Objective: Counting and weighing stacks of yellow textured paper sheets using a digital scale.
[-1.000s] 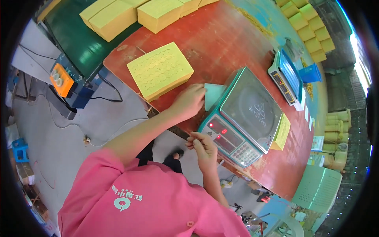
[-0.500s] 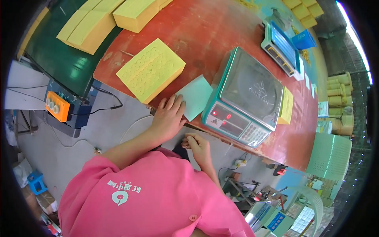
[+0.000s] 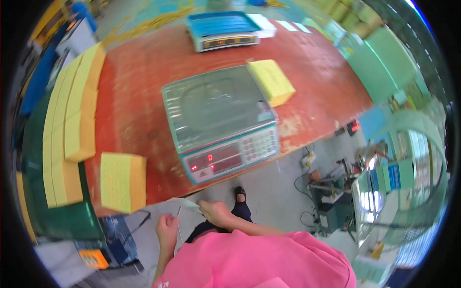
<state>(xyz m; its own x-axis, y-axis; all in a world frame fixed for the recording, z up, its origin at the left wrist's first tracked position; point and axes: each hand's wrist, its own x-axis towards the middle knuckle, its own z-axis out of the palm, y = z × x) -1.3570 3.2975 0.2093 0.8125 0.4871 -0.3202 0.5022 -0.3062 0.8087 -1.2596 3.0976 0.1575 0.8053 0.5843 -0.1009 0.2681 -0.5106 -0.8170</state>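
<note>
A thin pale green sheet [image 3: 185, 203] is held near the table's front edge, seen almost edge-on. My right hand [image 3: 217, 213] pinches its right end. My left hand [image 3: 167, 230] is below the sheet's left end with its fingers curled closed; motion blur hides what is in them. Beyond the hands, a counting scale [image 3: 221, 108] with a clear-covered platform and a lit red display sits on the table. To the left, a block of yellow sheets [image 3: 122, 181] with embossed patterns stands at the table's corner.
Long yellow stacks [image 3: 72, 129] line the left side of the red table [image 3: 144, 96]. Another yellow block [image 3: 272, 81] sits right of the scale. A second scale with a blue tray [image 3: 223, 24] is at the back. Machinery [image 3: 331, 192] stands at the lower right.
The green sheet has left the tabletop and is now in my right hand. My left hand no longer lies flat on it and has curled closed. My view has turned to the right.
</note>
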